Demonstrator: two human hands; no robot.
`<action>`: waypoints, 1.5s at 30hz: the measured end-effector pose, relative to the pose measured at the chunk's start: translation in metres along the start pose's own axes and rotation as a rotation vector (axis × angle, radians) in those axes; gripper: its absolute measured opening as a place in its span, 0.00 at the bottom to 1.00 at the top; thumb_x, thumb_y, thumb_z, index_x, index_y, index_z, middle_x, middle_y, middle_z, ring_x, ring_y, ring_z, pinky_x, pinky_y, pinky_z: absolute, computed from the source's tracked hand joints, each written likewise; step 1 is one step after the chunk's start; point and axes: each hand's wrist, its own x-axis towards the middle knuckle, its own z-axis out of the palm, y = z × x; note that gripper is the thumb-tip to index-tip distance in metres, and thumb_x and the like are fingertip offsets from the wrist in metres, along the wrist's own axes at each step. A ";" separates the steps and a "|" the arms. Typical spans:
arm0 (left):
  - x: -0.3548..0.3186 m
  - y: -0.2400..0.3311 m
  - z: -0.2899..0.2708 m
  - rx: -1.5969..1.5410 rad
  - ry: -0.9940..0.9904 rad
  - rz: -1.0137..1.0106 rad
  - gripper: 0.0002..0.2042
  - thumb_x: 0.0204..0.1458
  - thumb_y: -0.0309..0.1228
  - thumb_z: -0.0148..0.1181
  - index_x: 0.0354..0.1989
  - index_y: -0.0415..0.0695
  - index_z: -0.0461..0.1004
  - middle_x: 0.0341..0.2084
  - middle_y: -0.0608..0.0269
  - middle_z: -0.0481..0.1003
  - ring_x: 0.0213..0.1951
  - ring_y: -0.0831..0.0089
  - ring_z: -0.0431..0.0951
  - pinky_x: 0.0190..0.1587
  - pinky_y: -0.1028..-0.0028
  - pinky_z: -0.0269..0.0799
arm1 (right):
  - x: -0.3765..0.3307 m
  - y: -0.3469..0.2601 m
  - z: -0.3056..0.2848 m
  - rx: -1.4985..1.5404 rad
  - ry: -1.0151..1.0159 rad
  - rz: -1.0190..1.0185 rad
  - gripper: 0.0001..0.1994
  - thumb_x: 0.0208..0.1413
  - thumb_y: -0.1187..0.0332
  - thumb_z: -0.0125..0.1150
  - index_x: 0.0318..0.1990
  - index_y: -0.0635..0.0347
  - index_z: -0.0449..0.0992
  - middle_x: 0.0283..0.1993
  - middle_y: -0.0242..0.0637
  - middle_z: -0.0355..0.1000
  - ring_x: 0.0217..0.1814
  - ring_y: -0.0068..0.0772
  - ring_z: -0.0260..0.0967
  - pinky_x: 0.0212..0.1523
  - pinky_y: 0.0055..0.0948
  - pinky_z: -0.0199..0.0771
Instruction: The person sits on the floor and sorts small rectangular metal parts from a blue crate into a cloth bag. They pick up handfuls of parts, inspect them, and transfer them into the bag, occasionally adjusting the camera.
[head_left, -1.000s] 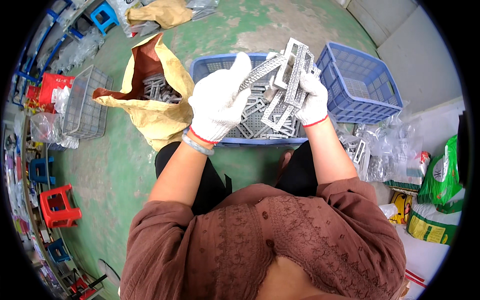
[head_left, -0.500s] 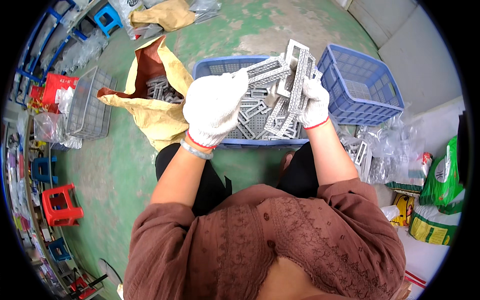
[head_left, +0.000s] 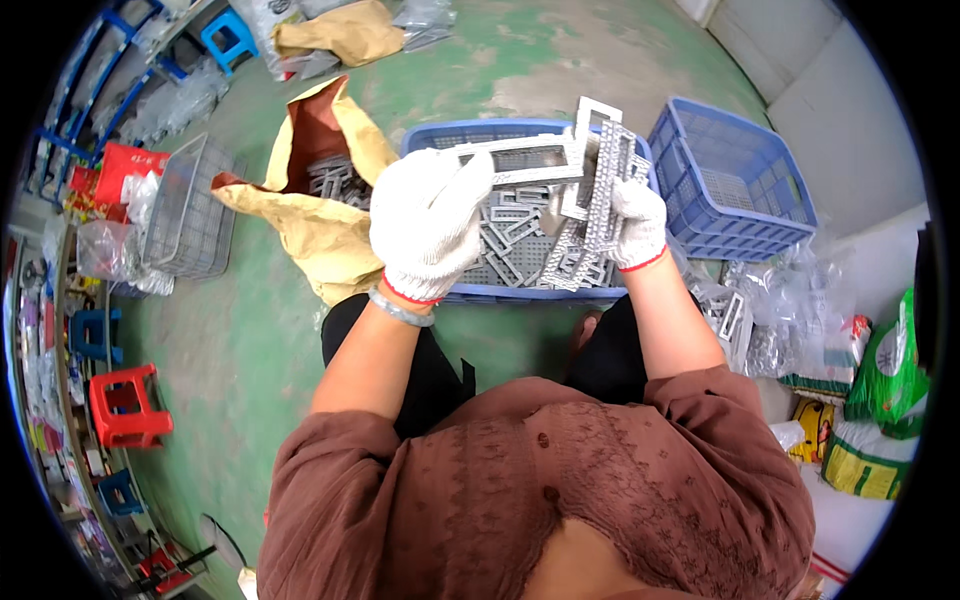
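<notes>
My left hand [head_left: 428,218], in a white knit glove, is closed on the end of a grey rectangular metal frame [head_left: 535,143] and holds it out to the right. My right hand [head_left: 637,222], gloved the same way, grips several more grey metal frames [head_left: 604,190], bunched together and tilted. The frame from the left hand meets or overlaps this bunch; whether they touch I cannot tell. Both hands are over a shallow blue plastic crate [head_left: 455,132] with many loose grey metal frames [head_left: 510,235] in it. The left fingertips are partly hidden.
Left of the crate stands an open yellow woven sack [head_left: 318,235] holding grey metal parts. A deeper blue crate [head_left: 735,187] is at the right. A wire-like grey basket [head_left: 190,215], a red stool [head_left: 130,408] and shelving are farther left. Plastic bags [head_left: 780,300] lie at the right.
The left hand's metal frame has turned to lie more level, showing its open middle. The bunch in the right hand stands more upright. The whole view has shifted slightly.
</notes>
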 end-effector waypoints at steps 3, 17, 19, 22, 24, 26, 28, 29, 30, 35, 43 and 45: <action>-0.008 -0.010 0.003 0.011 0.082 -0.090 0.19 0.36 0.15 0.66 0.39 0.46 0.82 0.30 0.60 0.79 0.35 0.61 0.80 0.41 0.67 0.75 | 0.004 0.005 0.009 0.030 -0.071 -0.029 0.39 0.47 0.65 0.71 0.68 0.66 0.61 0.64 0.54 0.66 0.57 0.53 0.73 0.55 0.46 0.77; -0.006 -0.167 -0.081 0.792 -0.655 -0.556 0.11 0.50 0.37 0.62 0.41 0.53 0.79 0.38 0.53 0.78 0.42 0.49 0.79 0.45 0.56 0.75 | 0.016 0.002 0.022 0.066 -0.144 0.040 0.39 0.49 0.64 0.69 0.68 0.65 0.58 0.63 0.52 0.67 0.51 0.53 0.76 0.45 0.55 0.81; -0.004 -0.155 -0.069 0.738 -0.630 -0.492 0.16 0.51 0.39 0.63 0.48 0.52 0.77 0.42 0.54 0.78 0.46 0.50 0.78 0.48 0.57 0.75 | 0.018 0.004 0.013 0.076 -0.164 0.058 0.39 0.50 0.64 0.68 0.68 0.65 0.58 0.63 0.51 0.67 0.52 0.53 0.75 0.47 0.54 0.80; 0.014 -0.100 -0.047 0.462 -0.490 -0.363 0.17 0.50 0.43 0.65 0.45 0.48 0.77 0.37 0.54 0.77 0.42 0.53 0.79 0.45 0.60 0.75 | 0.019 0.004 0.013 0.011 -0.167 0.044 0.35 0.51 0.61 0.66 0.66 0.65 0.62 0.62 0.50 0.70 0.47 0.51 0.76 0.45 0.50 0.80; 0.022 -0.054 -0.028 0.188 -0.477 -0.392 0.19 0.49 0.46 0.66 0.45 0.48 0.77 0.35 0.54 0.77 0.39 0.55 0.79 0.43 0.61 0.75 | 0.017 0.005 0.008 -0.038 -0.140 0.021 0.33 0.51 0.61 0.64 0.64 0.67 0.65 0.59 0.50 0.71 0.44 0.50 0.77 0.43 0.47 0.81; 0.018 -0.006 -0.017 -0.050 -0.552 -0.547 0.24 0.50 0.48 0.67 0.51 0.46 0.76 0.39 0.55 0.79 0.42 0.62 0.81 0.47 0.66 0.76 | 0.018 0.006 0.009 -0.018 -0.161 0.063 0.30 0.53 0.64 0.63 0.62 0.69 0.67 0.56 0.49 0.73 0.47 0.45 0.78 0.49 0.43 0.80; 0.027 0.035 -0.014 -0.354 -0.675 -0.755 0.31 0.49 0.49 0.68 0.59 0.45 0.72 0.44 0.55 0.80 0.45 0.67 0.82 0.50 0.69 0.75 | 0.014 0.011 0.024 0.076 -0.057 0.045 0.24 0.57 0.70 0.60 0.60 0.69 0.69 0.55 0.48 0.74 0.50 0.42 0.78 0.54 0.41 0.79; 0.044 0.056 -0.015 -0.505 -0.766 -0.888 0.36 0.49 0.50 0.68 0.63 0.44 0.69 0.46 0.54 0.80 0.47 0.69 0.82 0.52 0.70 0.74 | 0.013 0.014 0.023 0.006 -0.040 0.035 0.31 0.55 0.64 0.62 0.65 0.67 0.65 0.60 0.46 0.72 0.57 0.41 0.74 0.59 0.43 0.75; 0.024 0.056 0.001 -0.484 -0.633 -0.734 0.39 0.47 0.50 0.69 0.66 0.42 0.65 0.46 0.52 0.80 0.47 0.65 0.82 0.51 0.70 0.75 | 0.012 0.015 0.022 0.007 0.006 0.065 0.30 0.56 0.64 0.62 0.65 0.66 0.64 0.60 0.45 0.72 0.58 0.41 0.73 0.60 0.43 0.74; 0.026 0.070 0.026 0.052 -0.663 -0.334 0.49 0.44 0.55 0.70 0.71 0.40 0.55 0.37 0.51 0.78 0.36 0.59 0.81 0.36 0.65 0.77 | 0.014 0.019 0.013 -0.022 0.167 -0.004 0.22 0.63 0.63 0.58 0.61 0.65 0.69 0.57 0.42 0.74 0.57 0.39 0.74 0.59 0.41 0.75; 0.025 0.060 0.039 0.018 -0.557 -0.220 0.44 0.45 0.52 0.70 0.67 0.39 0.63 0.28 0.54 0.79 0.29 0.61 0.81 0.32 0.66 0.76 | 0.021 0.013 0.029 0.135 0.183 -0.110 0.26 0.65 0.44 0.51 0.56 0.57 0.74 0.52 0.48 0.77 0.51 0.43 0.78 0.52 0.45 0.81; 0.024 0.057 0.039 -0.003 -0.524 -0.213 0.41 0.45 0.49 0.71 0.66 0.39 0.65 0.28 0.55 0.79 0.29 0.62 0.81 0.32 0.67 0.76 | 0.020 0.010 0.032 0.170 0.153 -0.094 0.28 0.65 0.42 0.50 0.57 0.57 0.73 0.53 0.48 0.76 0.51 0.44 0.77 0.52 0.46 0.81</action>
